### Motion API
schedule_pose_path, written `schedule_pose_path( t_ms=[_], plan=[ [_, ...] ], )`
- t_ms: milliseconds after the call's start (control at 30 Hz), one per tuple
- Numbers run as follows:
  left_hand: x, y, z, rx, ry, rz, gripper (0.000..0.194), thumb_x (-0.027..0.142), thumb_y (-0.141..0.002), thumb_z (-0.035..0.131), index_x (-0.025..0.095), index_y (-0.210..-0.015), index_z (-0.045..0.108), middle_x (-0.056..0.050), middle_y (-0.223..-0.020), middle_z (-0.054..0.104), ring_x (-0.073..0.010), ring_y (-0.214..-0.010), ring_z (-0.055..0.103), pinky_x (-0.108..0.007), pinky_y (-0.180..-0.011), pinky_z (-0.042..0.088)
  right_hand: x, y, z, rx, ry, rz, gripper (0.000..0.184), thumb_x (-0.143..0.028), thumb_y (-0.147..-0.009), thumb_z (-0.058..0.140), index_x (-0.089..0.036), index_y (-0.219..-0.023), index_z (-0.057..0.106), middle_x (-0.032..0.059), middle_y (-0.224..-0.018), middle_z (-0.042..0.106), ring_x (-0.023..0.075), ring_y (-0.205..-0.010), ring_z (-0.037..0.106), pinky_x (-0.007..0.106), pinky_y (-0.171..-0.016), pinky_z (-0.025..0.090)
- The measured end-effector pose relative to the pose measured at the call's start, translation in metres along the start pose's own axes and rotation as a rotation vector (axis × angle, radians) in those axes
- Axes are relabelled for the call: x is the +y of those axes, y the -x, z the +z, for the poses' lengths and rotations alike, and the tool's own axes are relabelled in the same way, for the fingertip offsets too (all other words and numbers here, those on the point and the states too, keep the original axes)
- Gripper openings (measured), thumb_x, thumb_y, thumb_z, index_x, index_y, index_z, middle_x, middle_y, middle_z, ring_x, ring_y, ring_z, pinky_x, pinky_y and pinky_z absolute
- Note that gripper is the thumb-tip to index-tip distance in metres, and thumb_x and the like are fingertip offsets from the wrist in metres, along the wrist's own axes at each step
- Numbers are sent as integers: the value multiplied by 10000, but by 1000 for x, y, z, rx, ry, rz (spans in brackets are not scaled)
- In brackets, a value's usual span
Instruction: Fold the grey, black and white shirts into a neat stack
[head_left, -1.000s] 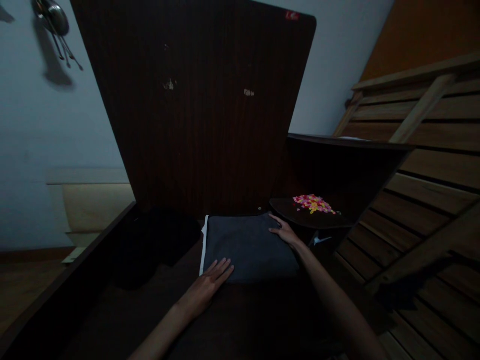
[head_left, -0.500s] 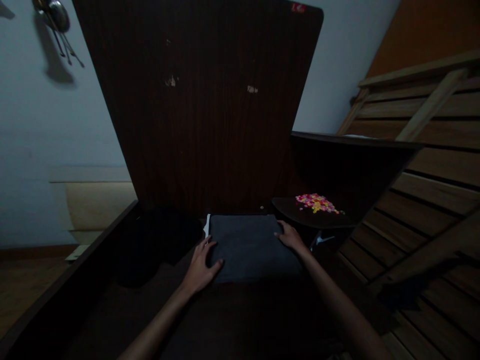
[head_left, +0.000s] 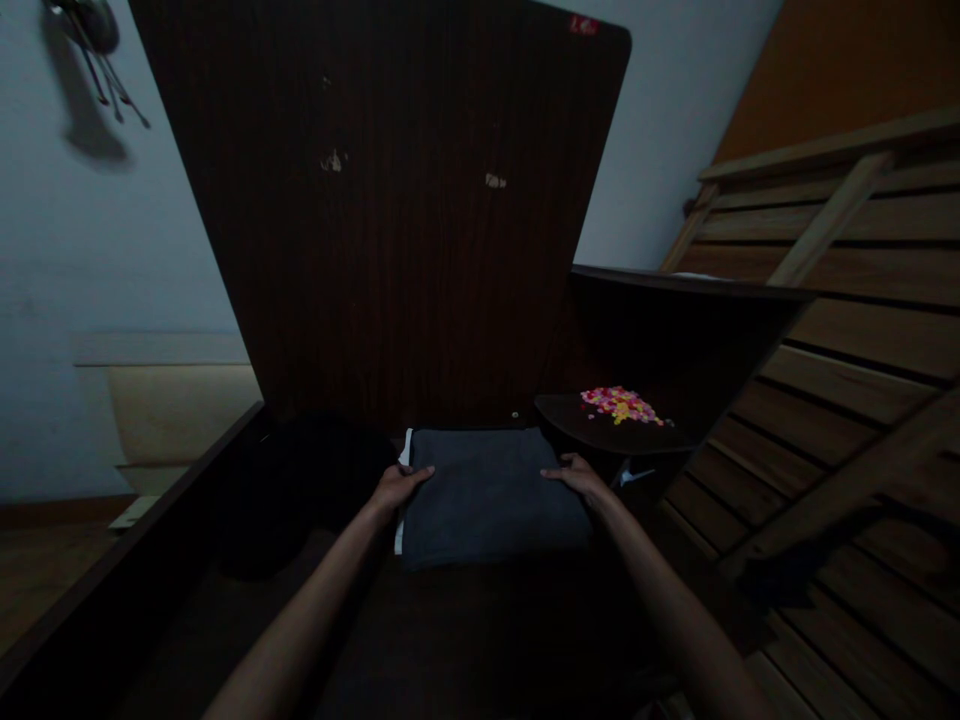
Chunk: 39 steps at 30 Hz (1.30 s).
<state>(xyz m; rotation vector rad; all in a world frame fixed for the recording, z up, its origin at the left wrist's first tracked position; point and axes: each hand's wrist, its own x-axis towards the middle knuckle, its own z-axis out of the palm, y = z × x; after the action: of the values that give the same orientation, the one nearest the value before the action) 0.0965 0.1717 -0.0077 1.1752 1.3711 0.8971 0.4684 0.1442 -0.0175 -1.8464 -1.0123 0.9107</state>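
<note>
A flat, dark grey rectangle that looks like folded cloth (head_left: 484,495) lies on the dark wooden surface in front of me. My left hand (head_left: 396,487) grips its left edge, thumb on top and the other fingers mostly hidden beneath. On the opposite edge my right hand (head_left: 579,474) holds it in the same way, its thumb pressed on the top face. A thin white strip (head_left: 399,535) shows along the left side of the cloth; what it belongs to is unclear.
Behind the cloth rises a tall dark wooden panel (head_left: 405,260). On the right, small pink and yellow pieces (head_left: 622,403) lie on a rounded shelf (head_left: 577,420). A black heap (head_left: 300,490) sits at left. Wooden slats (head_left: 840,330) stand far right.
My left hand has moved from resting over the cloth's left side to gripping its edge. My right thumb now lies further onto the top. The whole view has shifted slightly.
</note>
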Motion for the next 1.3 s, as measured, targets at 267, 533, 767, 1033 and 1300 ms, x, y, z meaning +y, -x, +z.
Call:
schedule_pose_path(
  t_ms=[267, 533, 767, 1033, 1300],
  plan=[
    [11, 2, 6, -196, 342, -100, 476, 266, -664, 797, 164, -1100, 638, -107, -987, 744, -236, -855, 717, -350, -804, 571, -16, 18, 4, -201, -347, 148, 349, -209, -499, 858, -167, -750, 620, 54, -713, 725, 216, -676, 701, 315, -659, 570],
    [1, 6, 8, -331, 450, -122, 694, 194, -731, 697, 242, -1373, 437, -94, -1109, 702, -243, -906, 703, -365, -811, 565, -17, 23, 7, -203, -363, 7, 442, -117, -505, 768, -241, -858, 534, -24, -760, 713, 199, -701, 689, 306, -642, 549],
    [-4, 3, 8, -290, 387, 69, 825, 50, -618, 601, 277, -1392, 424, -56, -1227, 642, -220, -972, 671, -314, -815, 550, 0, 4, 10, -11, -95, -143, 537, -103, -484, 751, -231, -963, 545, 10, -910, 698, 236, -912, 677, 352, -816, 527],
    [6, -14, 12, -154, 328, -124, 476, 291, -637, 804, 124, -1047, 629, -135, -951, 729, -249, -805, 705, -347, -743, 568, 3, -12, 18, 99, 247, -194, 694, -246, -554, 800, -193, -1193, 537, 115, -1199, 644, 268, -1137, 609, 340, -962, 455],
    [5, -24, 12, -290, 409, -252, 471, 242, -622, 814, 130, -1044, 637, -124, -911, 748, -269, -800, 723, -385, -769, 583, -5, -10, 15, 126, 145, -23, 729, -308, -532, 849, -143, -1174, 547, 157, -1235, 633, 282, -1118, 623, 325, -875, 516]
  ],
)
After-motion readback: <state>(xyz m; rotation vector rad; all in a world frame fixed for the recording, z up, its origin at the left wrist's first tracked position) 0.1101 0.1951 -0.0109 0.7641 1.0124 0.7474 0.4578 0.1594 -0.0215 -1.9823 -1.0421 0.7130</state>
